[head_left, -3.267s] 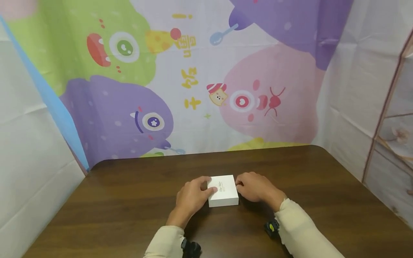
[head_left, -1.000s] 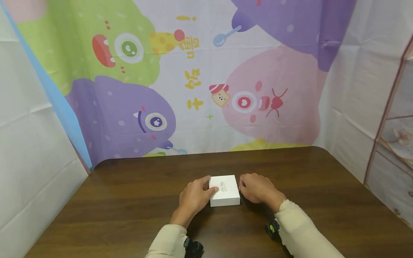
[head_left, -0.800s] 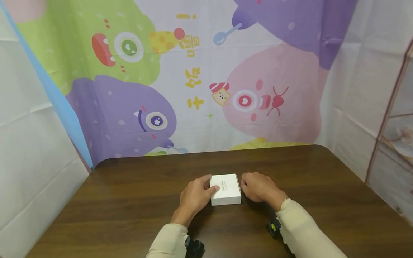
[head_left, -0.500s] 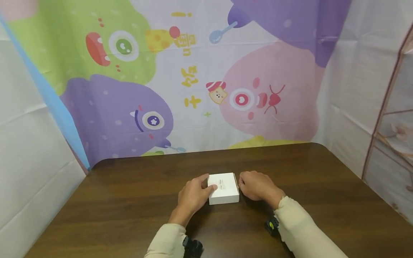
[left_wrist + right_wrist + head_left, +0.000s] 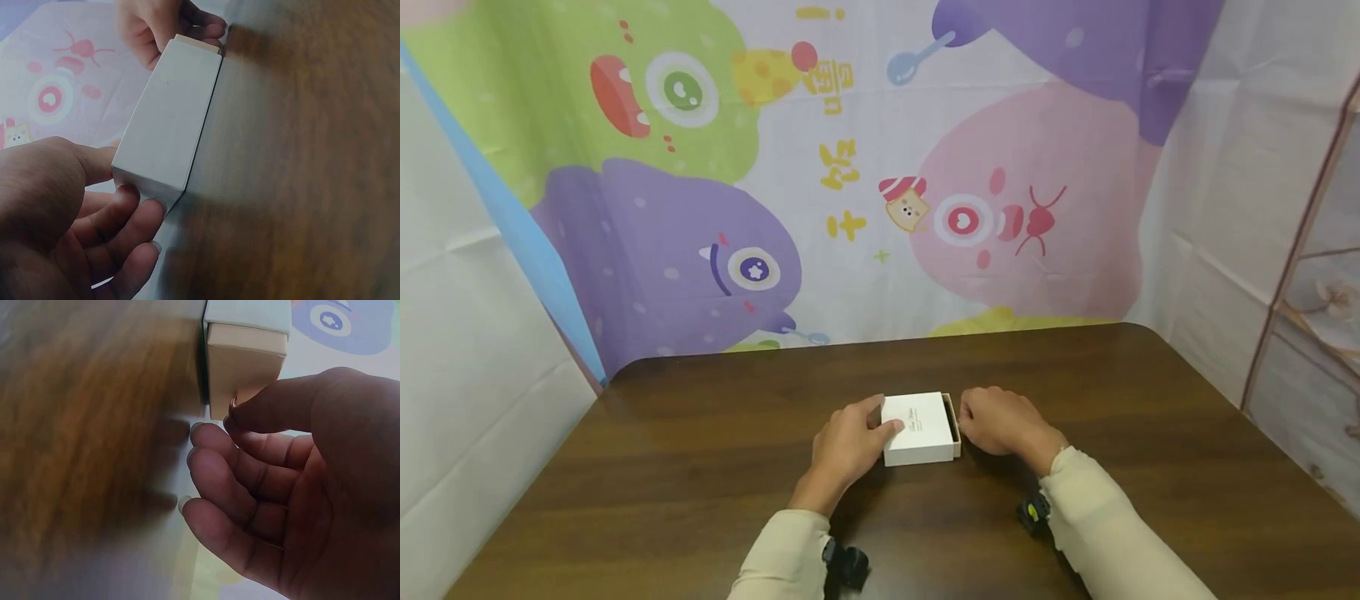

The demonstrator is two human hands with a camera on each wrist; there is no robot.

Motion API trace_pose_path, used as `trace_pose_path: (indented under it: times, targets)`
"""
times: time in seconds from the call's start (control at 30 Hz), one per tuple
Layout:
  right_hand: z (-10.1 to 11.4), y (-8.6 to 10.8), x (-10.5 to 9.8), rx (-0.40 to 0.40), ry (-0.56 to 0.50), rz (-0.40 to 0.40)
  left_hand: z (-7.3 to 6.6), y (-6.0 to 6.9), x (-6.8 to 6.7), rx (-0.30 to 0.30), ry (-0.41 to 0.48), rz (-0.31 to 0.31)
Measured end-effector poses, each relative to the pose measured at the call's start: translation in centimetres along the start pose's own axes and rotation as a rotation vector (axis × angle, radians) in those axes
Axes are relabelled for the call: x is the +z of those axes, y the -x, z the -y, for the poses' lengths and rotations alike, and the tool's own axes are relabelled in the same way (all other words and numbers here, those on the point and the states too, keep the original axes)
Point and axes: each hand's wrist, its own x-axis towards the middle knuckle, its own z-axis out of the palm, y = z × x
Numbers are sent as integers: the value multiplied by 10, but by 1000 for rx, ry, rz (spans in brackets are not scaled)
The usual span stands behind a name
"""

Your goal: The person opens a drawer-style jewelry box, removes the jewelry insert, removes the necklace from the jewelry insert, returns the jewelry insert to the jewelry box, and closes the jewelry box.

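A flat white box [image 5: 916, 425] with small print on its lid lies on the brown table. My left hand [image 5: 844, 446] grips its left end, thumb on top and fingers at the side, as the left wrist view also shows. From the box's right side a cream inner drawer [image 5: 956, 433] sticks out a little, with a dark strip of its inside visible. At that drawer is my right hand [image 5: 1003, 423]. In the right wrist view, thumb and index finger pinch something small at the face of the drawer [image 5: 244, 359], and the other fingers are curled; what the drawer holds is hidden.
The brown table [image 5: 700, 467] reaches back to a cartoon-printed cloth [image 5: 865, 292]. Pale cloth walls stand on the left and right. A black camera device [image 5: 846, 567] sits on the left wrist and another [image 5: 1033, 514] on the right wrist.
The drawer has come out of the box's right side, where earlier the box looked closed. My right hand has shifted slightly rightward from the sleeve; my left hand keeps its grip.
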Motion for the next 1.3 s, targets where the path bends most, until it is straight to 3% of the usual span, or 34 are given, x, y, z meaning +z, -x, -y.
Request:
trace_pose_path:
  times: [1.3]
  targets:
    - [-5, 0, -3, 48, 6, 36, -1, 2, -2, -16, 24, 22]
